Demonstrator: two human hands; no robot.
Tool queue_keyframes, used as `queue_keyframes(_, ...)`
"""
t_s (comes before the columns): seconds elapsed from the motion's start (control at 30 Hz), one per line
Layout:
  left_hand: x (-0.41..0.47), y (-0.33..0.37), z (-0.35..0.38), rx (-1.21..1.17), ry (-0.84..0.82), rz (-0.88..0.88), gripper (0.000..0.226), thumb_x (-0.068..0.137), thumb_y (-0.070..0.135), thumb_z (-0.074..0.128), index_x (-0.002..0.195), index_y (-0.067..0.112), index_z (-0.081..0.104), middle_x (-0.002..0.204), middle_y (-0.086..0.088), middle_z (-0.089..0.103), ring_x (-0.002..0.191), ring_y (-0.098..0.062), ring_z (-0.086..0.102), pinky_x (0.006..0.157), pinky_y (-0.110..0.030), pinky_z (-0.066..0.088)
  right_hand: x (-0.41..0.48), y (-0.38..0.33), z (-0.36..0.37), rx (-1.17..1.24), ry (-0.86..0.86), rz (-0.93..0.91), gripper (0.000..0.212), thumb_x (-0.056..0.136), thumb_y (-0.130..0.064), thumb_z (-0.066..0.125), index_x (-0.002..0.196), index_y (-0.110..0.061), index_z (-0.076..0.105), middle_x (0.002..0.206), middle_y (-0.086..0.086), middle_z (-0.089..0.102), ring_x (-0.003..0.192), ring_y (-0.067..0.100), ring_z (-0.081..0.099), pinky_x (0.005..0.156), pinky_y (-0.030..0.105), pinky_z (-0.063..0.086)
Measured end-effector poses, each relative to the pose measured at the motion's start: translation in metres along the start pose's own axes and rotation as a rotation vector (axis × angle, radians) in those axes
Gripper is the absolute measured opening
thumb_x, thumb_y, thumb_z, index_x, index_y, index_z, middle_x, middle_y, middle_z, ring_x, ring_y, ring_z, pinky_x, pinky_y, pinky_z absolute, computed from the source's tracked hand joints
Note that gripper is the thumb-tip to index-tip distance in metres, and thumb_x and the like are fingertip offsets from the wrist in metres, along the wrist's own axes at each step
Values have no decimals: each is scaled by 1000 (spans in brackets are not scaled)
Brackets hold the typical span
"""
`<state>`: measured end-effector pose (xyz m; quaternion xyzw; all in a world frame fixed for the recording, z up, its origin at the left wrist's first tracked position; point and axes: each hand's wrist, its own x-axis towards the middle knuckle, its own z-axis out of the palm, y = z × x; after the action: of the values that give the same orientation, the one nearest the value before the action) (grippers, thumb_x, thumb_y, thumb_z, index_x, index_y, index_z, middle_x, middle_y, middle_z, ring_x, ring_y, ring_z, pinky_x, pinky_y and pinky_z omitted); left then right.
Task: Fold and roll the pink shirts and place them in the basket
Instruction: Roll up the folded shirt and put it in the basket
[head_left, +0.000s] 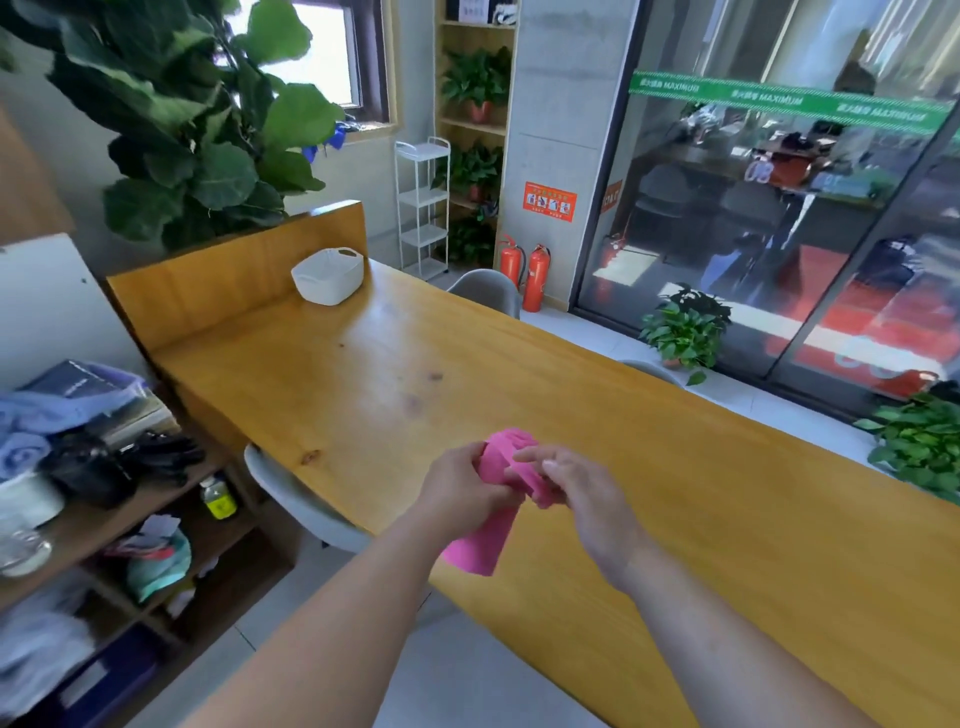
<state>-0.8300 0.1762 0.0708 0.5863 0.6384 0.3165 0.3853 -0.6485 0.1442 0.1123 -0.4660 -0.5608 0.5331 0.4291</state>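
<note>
Fingers (543, 464) of the right hand (582, 499) stretched out loosely over the upper end of a pink shirt (501, 460), tips touching the cloth. Thumb hidden beneath, so no telling whether pinching or merely resting there.

Fingers (496, 496) of the left hand (465, 483) curled round the middle of the same shirt, gripping it from the left.

Shirt bunched into a thick rolled lump between the two hands, upper end poking out above the left knuckles and under the right fingertips. Lower end hanging as a flat tail below the left hand, beside the left wrist. Whole bundle held over the near left edge of a long wooden table (519, 353); contact with the wood not clear from this angle.

White basket (328, 278) on the far end of that table, close against a raised wooden panel, well apart from both hands.

Grey chair (296, 499) tucked at the table's left edge, just left of the left forearm. Second grey chair (488, 288) at the far right side. Two red fire extinguishers (535, 278) on the floor beyond it, against a grey pillar. Wooden shelf (156, 499) at the left, crowded with cloths and odds and ends. Large leafy plant (197, 119) behind the panel.
</note>
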Motion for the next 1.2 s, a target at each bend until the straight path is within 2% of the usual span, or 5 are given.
queue_keyframes(0.23, -20, -38, -35, -617, -358, -97, 72, 80, 24, 90, 144, 32, 57, 131, 1, 72, 118, -27, 71, 104, -56, 57, 19, 3, 41, 279, 85, 119, 41, 109, -26, 39, 127, -5, 69, 117, 27, 74, 97, 29, 57, 93, 47, 45)
queue_keyframes(0.5, -25, -81, -81, -433, 66, -168, 64, 70, 45, 95, 124, 31, 63, 116, 3, 74, 94, -17, 77, 81, -42, 66, 27, 9, 105, -73, -76, 33, 33, 108, -19, 42, 120, -10, 70, 92, 15, 74, 79, 22, 58, 78, 37, 49)
queue_keyframes(0.77, -40, -107, -127, 65, 134, -19, 81, 67, 55, 86, 132, 41, 41, 128, 13, 53, 106, -10, 61, 82, -35, 59, 76, -20, 180, -542, -189, 43, 29, 107, -30, 38, 126, -37, 59, 79, 1, 69, 78, 17, 65, 69, 33, 45)
queue_keyframes(1.0, -49, -140, -187, 18, 282, -79, 108, 67, 55, 88, 159, 36, 33, 137, 10, 52, 115, -9, 58, 87, -28, 55, 107, -12, 237, -660, -460, -50, 32, 103, -29, 41, 129, -34, 59, 106, -5, 73, 104, 14, 64, 98, 42, 51)
queue_keyframes(1.2, -41, -189, -238, -353, 490, -268, 89, 75, 38, 96, 150, 32, 50, 131, 11, 61, 109, -6, 63, 76, -21, 55, 149, 41, 270, -438, -499, -46, 30, 101, -26, 46, 126, -37, 61, 103, -7, 76, 114, 11, 67, 110, 44, 46)
